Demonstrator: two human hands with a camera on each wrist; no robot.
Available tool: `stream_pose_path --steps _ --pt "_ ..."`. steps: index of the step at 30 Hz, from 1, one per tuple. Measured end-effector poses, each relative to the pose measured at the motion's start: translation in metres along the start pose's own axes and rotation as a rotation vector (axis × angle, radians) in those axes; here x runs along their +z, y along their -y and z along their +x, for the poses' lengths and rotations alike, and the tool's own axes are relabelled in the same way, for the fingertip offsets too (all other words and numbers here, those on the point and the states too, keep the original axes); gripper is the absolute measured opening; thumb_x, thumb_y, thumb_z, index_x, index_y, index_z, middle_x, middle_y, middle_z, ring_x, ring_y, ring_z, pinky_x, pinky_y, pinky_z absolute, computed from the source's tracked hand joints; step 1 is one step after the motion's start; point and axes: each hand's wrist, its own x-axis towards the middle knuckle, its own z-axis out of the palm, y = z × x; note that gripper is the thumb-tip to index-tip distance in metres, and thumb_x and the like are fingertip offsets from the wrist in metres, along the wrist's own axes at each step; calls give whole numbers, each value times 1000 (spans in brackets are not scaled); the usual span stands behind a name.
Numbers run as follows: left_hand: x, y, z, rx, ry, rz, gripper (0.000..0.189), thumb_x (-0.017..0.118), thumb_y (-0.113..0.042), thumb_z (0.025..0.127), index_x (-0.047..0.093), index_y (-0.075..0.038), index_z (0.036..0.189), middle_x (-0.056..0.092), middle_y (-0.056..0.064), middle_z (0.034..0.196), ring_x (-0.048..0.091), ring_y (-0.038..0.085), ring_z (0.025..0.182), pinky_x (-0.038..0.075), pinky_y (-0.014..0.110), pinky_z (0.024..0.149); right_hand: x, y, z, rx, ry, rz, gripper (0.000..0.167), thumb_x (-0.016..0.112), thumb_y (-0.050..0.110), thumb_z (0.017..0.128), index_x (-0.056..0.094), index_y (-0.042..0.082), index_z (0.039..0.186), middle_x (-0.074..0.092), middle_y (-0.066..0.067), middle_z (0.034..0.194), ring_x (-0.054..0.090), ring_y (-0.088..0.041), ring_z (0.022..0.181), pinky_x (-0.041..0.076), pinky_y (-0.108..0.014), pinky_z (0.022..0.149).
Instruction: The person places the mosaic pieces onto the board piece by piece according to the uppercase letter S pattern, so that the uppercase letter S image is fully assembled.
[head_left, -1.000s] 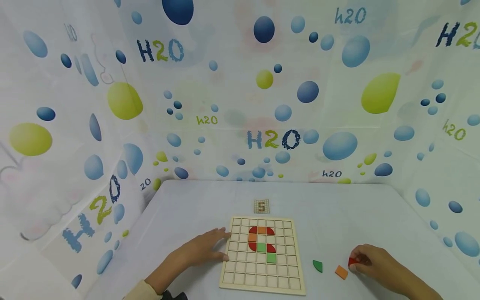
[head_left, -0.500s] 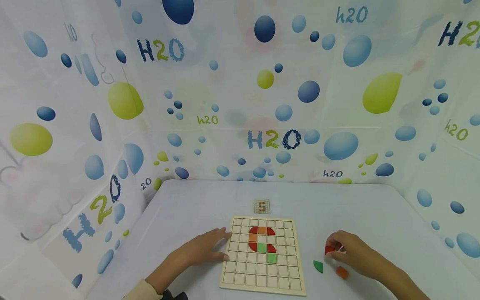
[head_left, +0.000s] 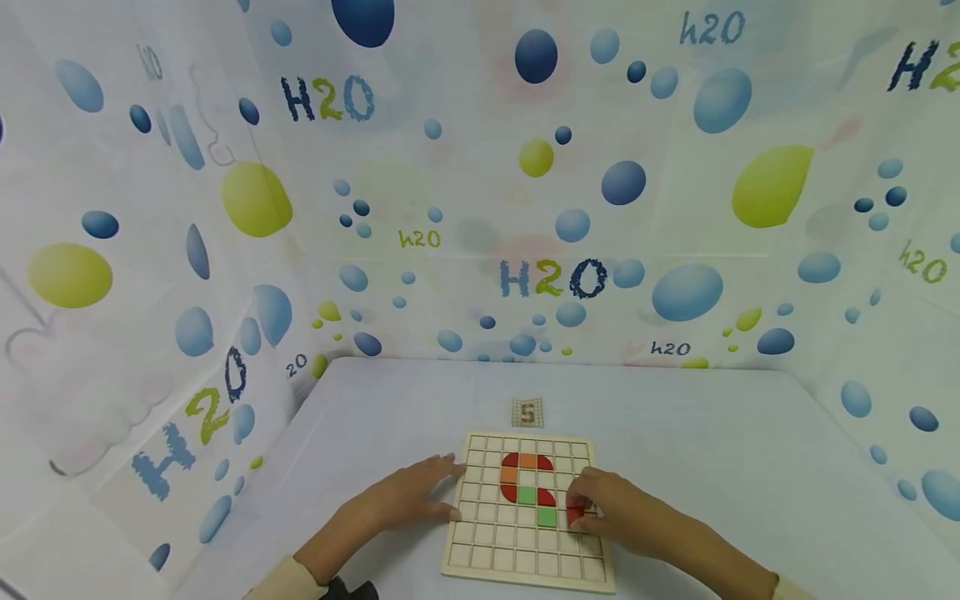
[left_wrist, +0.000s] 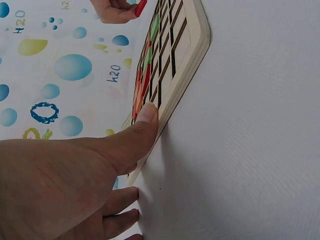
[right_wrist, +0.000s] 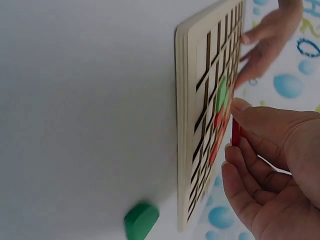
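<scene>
A square wooden grid board (head_left: 498, 558) lies on the white table. Set in its cells are red curved tiles (head_left: 509, 493), orange squares (head_left: 509, 475) and green squares (head_left: 547, 517). Along the board's left edge rests my left hand (head_left: 408, 496), fingers extended and thumb (left_wrist: 145, 117) on the rim. Over the right part of the board, my right hand (head_left: 615, 510) pinches a red tile (head_left: 575, 513) between thumb and fingers. In the right wrist view that red tile (right_wrist: 236, 132) stands edge-on, just above the grid. A green quarter-round tile (right_wrist: 141, 220) lies beside the board, hidden in the head view.
A small card (head_left: 527, 412) with a gridded S-like pattern lies beyond the board. Patterned cloth (head_left: 450, 167) with blue and green drops walls in the table's back and sides. A black object (head_left: 352, 590) shows by the left wrist.
My right hand has carried the red tile leftward from the table's right side to over the board, its arm now covering the loose tiles. My left hand has stayed at the board's edge.
</scene>
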Motion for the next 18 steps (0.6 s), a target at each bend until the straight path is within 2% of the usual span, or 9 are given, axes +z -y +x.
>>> stream_pose_path --steps 10,18 --pt "0 -1 0 4 0 1 80 79 -56 89 53 -20 156 42 12 167 37 35 156 36 59 124 19 23 16 -74 38 -150 12 82 22 94 72 21 101 55 17 97 49 2 88 55 -19 77" --pt "-1 -3 -2 5 -3 -5 79 80 -53 89 54 -18 155 43 12 167 38 35 156 36 58 124 24 26 19 -137 48 -180 12 82 18 94 72 22 100 57 17 98 50 2 91 56 -19 81"
